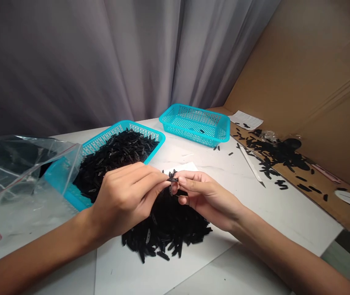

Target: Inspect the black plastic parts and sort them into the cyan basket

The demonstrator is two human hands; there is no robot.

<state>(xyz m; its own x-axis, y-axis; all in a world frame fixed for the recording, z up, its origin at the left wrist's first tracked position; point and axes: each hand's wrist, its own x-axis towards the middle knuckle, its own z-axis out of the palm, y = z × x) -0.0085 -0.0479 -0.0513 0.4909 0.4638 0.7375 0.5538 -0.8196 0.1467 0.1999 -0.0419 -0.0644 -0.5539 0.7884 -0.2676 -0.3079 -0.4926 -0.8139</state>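
Observation:
A small, narrow black piece (172,179) is pinched between my two hands; its exact kind is too small to make out. My left hand (128,192) grips its left end with thumb and fingertips. At the other end, the thumb and forefinger of my right hand (207,194) close on it. Beneath both hands a heap of similar black pieces (178,225) lies on a white sheet (126,274); a few of them show light marks or slots. My left hand hides part of the heap and of the basket behind it.
A blue basket (159,143) full of black pieces stands at left, beside a clear zip bag (36,159). Another blue basket (224,135) farther back holds at least one piece. Black scraps (285,153) lie on cardboard at right, near a white pointed tool (250,164) and paper (248,119).

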